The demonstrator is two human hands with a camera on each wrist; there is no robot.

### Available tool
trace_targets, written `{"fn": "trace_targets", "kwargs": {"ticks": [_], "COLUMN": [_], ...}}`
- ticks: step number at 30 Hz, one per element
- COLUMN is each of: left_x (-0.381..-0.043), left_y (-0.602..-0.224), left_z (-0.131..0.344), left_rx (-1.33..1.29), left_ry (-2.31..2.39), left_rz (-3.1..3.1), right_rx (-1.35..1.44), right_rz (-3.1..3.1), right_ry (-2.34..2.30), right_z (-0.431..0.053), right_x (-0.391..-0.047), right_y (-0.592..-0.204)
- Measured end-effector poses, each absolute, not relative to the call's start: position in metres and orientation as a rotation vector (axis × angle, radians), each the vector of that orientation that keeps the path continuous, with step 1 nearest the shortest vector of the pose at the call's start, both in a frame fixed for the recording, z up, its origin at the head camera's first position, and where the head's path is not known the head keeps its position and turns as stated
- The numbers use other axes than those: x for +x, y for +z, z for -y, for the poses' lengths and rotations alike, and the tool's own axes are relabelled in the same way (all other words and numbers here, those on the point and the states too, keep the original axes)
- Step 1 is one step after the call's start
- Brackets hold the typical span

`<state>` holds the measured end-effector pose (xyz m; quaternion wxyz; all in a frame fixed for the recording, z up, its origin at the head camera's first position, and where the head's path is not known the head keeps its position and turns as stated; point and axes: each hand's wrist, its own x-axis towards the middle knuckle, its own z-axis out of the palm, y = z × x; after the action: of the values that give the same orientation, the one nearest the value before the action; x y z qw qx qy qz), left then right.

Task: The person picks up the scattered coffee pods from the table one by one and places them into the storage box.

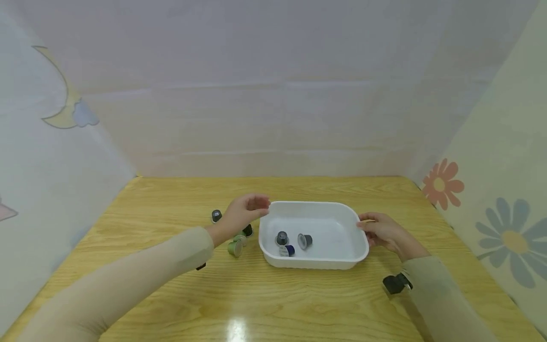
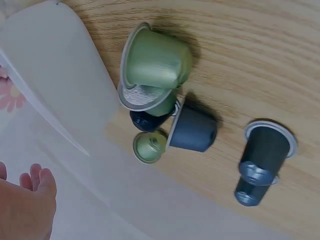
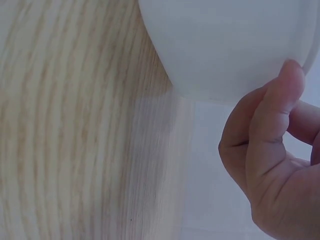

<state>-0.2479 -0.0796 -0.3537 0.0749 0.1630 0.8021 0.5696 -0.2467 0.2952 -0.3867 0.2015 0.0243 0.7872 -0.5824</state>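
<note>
A white plastic basin (image 1: 314, 262) sits on the wooden table with three coffee capsules (image 1: 305, 241) inside, two dark grey and one dark blue. My right hand (image 1: 384, 232) grips its right rim, thumb toward the inside; in the right wrist view, bent fingertips (image 3: 291, 75) meet the wall. Over the opposite rim is my left hand (image 1: 249, 209), fingers loosely bent and holding nothing, with the fingertips right by the edge. Green capsules (image 2: 157, 57) and dark capsules (image 2: 195, 125) lie on the table beside the basin, some partly hidden behind the left hand in the head view.
A dark capsule (image 1: 216, 216) stands farther left, past the left wrist. The wooden table (image 1: 256, 299) stretches out in front of the basin. Pale cloth walls (image 1: 282, 118) enclose the back and sides, with printed flowers (image 1: 443, 184) at right.
</note>
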Motion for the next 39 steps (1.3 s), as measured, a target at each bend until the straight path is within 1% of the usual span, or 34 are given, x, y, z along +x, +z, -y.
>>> {"fn": "trace_targets", "kwargs": {"ticks": [5, 22, 30, 39], "left_x": [-0.248, -0.244, -0.251, -0.256], "left_y": [-0.356, -0.37, -0.383, -0.389], "left_z": [0.095, 0.141, 0.157, 0.165], "left_rx": [0.427, 0.365, 0.218, 0.243], "left_ry": [1.749, 1.783, 1.739, 1.616], "left_rz": [-2.432, -2.576, -2.641, -2.729], "right_rx": [0.082, 0.087, 0.079, 0.061], "right_rz": [-2.202, -2.203, -2.191, -2.195], "right_ry": [-1.624, -1.62, -1.634, -1.636], "right_z": [-0.296, -0.297, -0.295, -0.295], "right_x": [-0.247, -0.248, -0.246, -0.245], "right_y": [-0.387, -0.388, -0.386, -0.385]}}
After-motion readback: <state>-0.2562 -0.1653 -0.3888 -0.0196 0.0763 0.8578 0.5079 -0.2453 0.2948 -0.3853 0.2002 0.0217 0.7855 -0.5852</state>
